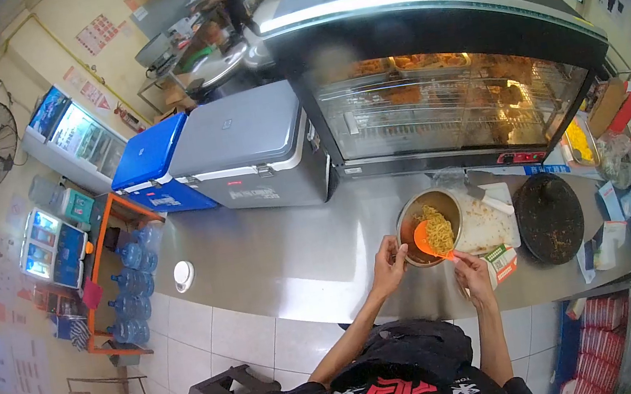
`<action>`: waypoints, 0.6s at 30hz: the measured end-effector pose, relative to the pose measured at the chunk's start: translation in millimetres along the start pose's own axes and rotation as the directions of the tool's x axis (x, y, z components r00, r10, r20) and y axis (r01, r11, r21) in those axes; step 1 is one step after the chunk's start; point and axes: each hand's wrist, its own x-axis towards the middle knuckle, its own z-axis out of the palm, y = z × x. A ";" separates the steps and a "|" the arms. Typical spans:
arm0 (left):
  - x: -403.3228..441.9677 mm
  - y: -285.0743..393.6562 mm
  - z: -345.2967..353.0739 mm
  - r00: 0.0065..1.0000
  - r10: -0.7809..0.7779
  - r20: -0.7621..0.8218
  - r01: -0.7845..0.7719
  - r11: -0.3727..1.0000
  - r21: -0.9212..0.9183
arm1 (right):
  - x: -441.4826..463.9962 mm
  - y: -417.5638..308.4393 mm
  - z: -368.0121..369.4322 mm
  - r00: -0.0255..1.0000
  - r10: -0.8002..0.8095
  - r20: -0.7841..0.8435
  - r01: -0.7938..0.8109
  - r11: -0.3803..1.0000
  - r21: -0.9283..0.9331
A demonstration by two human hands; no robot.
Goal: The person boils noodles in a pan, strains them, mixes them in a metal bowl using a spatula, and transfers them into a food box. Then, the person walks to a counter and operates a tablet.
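Observation:
A round metal bowl point(434, 197) sits on the steel counter with yellowish noodles point(439, 227) inside. My left hand point(389, 266) grips the bowl's left rim, thumb at the edge. In my right hand point(474, 275) is the handle of an orange ladle point(423, 238), whose round head rests in the bowl beside the noodles. Just right of that hand lies a small white, green and orange carton point(502, 260). A white cutting board point(498, 231) with food crumbs adjoins the bowl, and a knife point(494, 201) with a pale handle lies across its top.
Beyond the bowl stands a glass food warmer point(441, 109). Grey point(241, 139) and blue point(150, 152) cooler boxes are to its left. A dark round stone slab point(552, 223) is on the right. A white round lid-like item point(184, 275) lies near the counter's left edge. Someone point(228, 2) stands in the background.

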 end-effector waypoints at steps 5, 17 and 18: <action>-0.4 2.0 4.0 0.999 -0.026 0.024 0.027 0.999 -0.031 | -7.1 -11.2 -2.9 0.999 -0.036 -0.025 0.033 0.996 -0.085; -1.5 17.1 14.4 0.992 0.093 0.084 -0.093 0.996 0.001 | -22.7 -56.1 1.8 0.793 -0.555 0.251 0.428 0.213 -0.878; -1.4 17.2 13.3 0.993 0.091 0.081 -0.091 0.996 -0.003 | -24.6 -63.5 3.7 0.792 -0.557 0.250 0.427 0.214 -0.879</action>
